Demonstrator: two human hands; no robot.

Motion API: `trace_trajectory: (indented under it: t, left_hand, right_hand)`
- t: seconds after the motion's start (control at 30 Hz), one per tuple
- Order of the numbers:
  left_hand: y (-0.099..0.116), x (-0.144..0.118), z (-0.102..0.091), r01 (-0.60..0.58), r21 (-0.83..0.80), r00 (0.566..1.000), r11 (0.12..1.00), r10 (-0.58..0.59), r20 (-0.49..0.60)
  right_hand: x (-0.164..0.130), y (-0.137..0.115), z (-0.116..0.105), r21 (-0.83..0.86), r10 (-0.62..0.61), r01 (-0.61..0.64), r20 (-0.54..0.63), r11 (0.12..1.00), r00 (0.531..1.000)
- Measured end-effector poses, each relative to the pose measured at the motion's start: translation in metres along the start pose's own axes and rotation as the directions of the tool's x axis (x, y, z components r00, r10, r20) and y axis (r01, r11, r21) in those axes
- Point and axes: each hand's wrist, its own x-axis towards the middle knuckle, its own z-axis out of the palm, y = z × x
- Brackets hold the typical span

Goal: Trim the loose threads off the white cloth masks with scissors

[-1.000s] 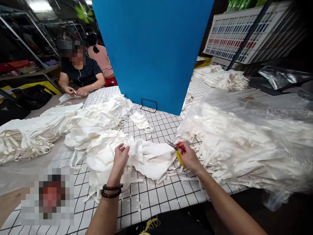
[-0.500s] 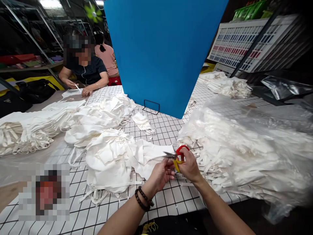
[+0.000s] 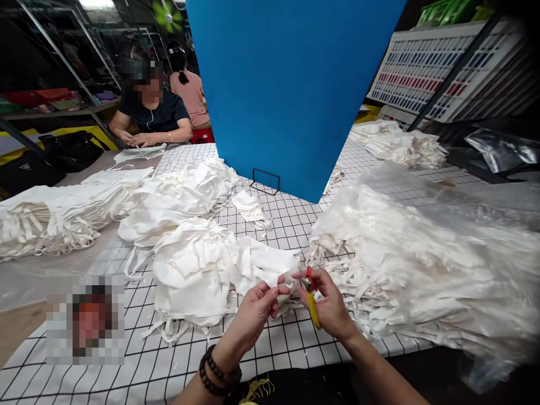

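Note:
In the head view, my right hand [image 3: 331, 309] holds small scissors [image 3: 313, 306] with one red and one yellow handle. The blades are mostly hidden by its fingers. Just left of it, my left hand [image 3: 255, 309] is closed in a pinch, a dark bead bracelet on its wrist. Its fingertips meet the near edge of a white fabric piece [image 3: 270, 260], close to the right hand's fingertips. Whether a thread or strap is also between them is too small to tell. Left of the hands lies a heap of white fabric pieces [image 3: 189, 270] with thin straps.
A tall blue panel [image 3: 291, 101] stands on the grid-patterned tablecloth [image 3: 270, 360] ahead. White pieces under clear plastic [image 3: 422, 253] fill the right side. Stacked white pieces [image 3: 71, 208] lie at the left. A co-worker [image 3: 156, 115] sits across the table, handling white fabric.
My left hand has drawn a little left and closed into a pinch. The scissors have turned from pointing left to handles downward. The co-worker's hands have come together over the fabric.

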Motion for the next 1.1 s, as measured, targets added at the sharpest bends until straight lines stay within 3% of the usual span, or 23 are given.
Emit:
trace_trajectory:
  t: [0.17, 0.43, 0.63, 0.8, 0.87, 0.97, 1.1]
  left_hand:
    - [-0.002, -0.010, -0.005, -0.018, 0.018, 0.997, 1.000, 0.016, 0.077]
    - [-0.013, -0.009, -0.013, 0.054, 0.149, 0.997, 0.987, -0.061, 0.043]
    - [-0.013, -0.007, -0.007, -0.136, 0.224, 0.991, 0.965, 0.133, 0.027]
    - [-0.009, -0.010, -0.009, -0.340, 0.420, 0.915, 0.841, 0.399, -0.060]
    - [-0.010, -0.009, -0.010, -0.357, 0.385, 0.915, 0.851, 0.402, -0.040]
    - [-0.015, -0.004, -0.012, -0.303, 0.236, 0.951, 0.924, 0.307, 0.018]
    - [-0.018, 0.001, -0.014, -0.299, 0.226, 0.952, 0.927, 0.306, 0.002]
  right_hand:
    - [0.021, 0.007, 0.017, 0.108, 0.024, -0.043, 0.166, 0.993, 0.986]
    - [0.029, 0.018, 0.027, 0.177, 0.071, -0.063, -0.037, 0.982, 0.997]
    - [0.025, 0.026, 0.027, 0.156, 0.124, -0.108, -0.098, 0.982, 0.987]
    - [0.019, 0.025, 0.030, 0.155, 0.157, -0.151, -0.026, 0.976, 0.987]
    - [0.017, 0.023, 0.032, 0.155, 0.165, -0.167, 0.030, 0.974, 0.986]
    - [0.016, 0.019, 0.029, 0.143, 0.175, -0.186, 0.087, 0.972, 0.981]
    - [0.012, 0.010, 0.007, 0.006, 0.183, -0.184, 0.062, 0.983, 0.981]
